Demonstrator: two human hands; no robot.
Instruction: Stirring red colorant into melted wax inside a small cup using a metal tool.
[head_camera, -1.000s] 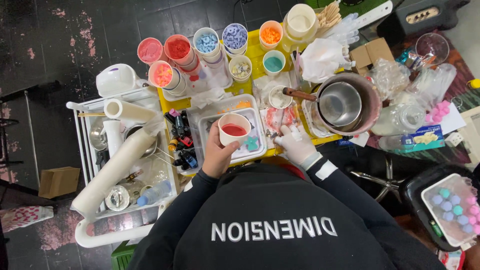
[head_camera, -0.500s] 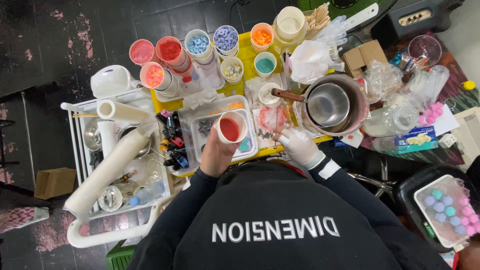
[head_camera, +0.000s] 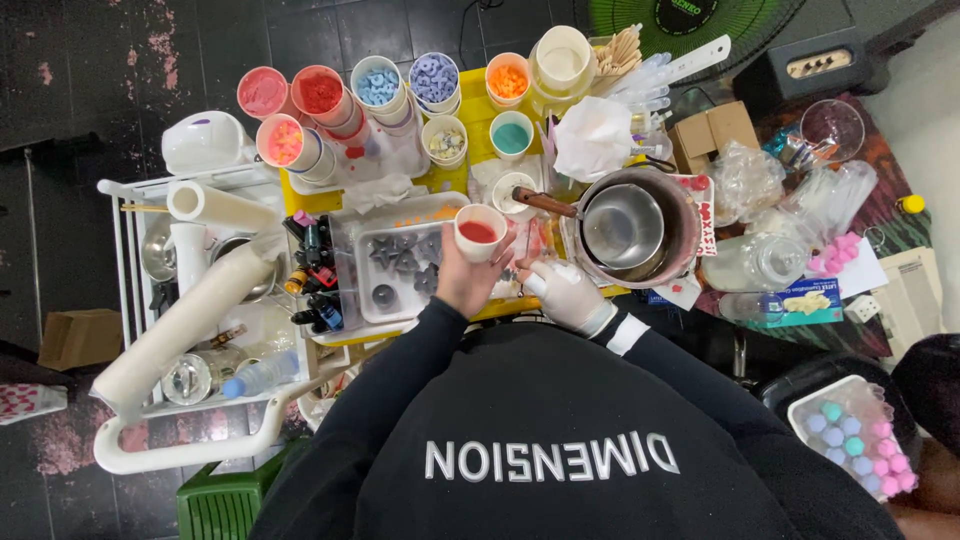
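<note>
My bare left hand (head_camera: 462, 282) holds a small white cup (head_camera: 479, 232) of red liquid, raised over the right edge of a clear plastic tray (head_camera: 348, 262). In the tray lies a dark mould (head_camera: 405, 265) with star-shaped and round cavities. My right hand (head_camera: 562, 290), in a white glove, rests just right of the cup on the yellow table top (head_camera: 480, 118), beside a clear bag with pink bits. Whether it grips anything is hidden. Black sleeves and a black sweatshirt fill the lower view.
A steel pot (head_camera: 625, 228) with a wooden handle sits right of the hands. Several cups of coloured pieces (head_camera: 320, 92) line the back. Small dye bottles (head_camera: 312, 272), a paper roll (head_camera: 185, 322) and a white cart (head_camera: 128, 300) stand on the left. A box of pastel balls (head_camera: 860, 440) sits lower right.
My left hand has carried the red cup from above the middle of the tray rightward to its right edge. The gloved hand stayed put.
</note>
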